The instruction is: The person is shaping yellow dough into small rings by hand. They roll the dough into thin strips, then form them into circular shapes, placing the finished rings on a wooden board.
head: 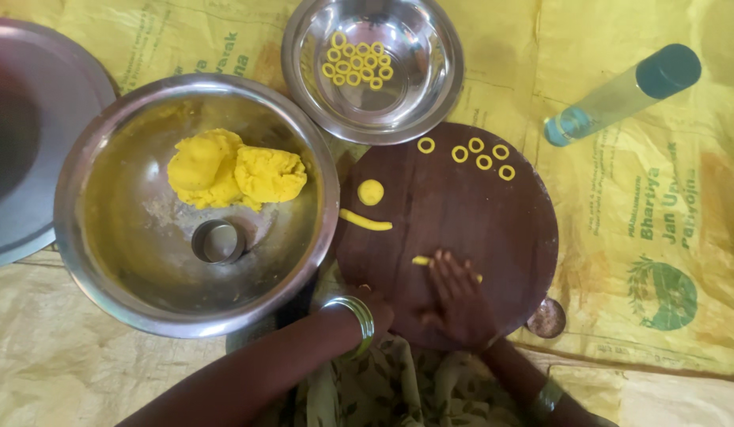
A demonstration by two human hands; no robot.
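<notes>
While the yellow printed sheet (493,47) covers the whole floor under the work, the things on it run from big to small like this:

- Big steel bowl (98,261), left of centre, holds a soft lump of yellow dough (234,170) and a small steel ring cutter (218,241) lying just beside it.
- Round dark wooden board (493,213) sits right of that bowl, its edge touching or nearly touching the bowl's rim.
- Smaller steel bowl (430,79) above the board holds a cluster of finished dough rings (357,59).
- Clear bottle with a dark cap (624,93) lies tilted, well apart at the upper right.
- Right hand (460,304) lies palm down on the board, fingers spread almost flat, pressing on a thin dough strip (421,260); it grips nothing, and only the strip's ends show.
- Left hand (376,310), bangle at the wrist, rests at the board's near edge; whether its fingers are curled or open I cannot tell.
- Rolled dough rope (365,221) and a small dough ball (371,191) lie on the board's left part.
- Five loose rings (483,161) sit along its far edge.

The strip looks light, soft and easily flattened or torn, so it is best taken gently near its ends.
</notes>
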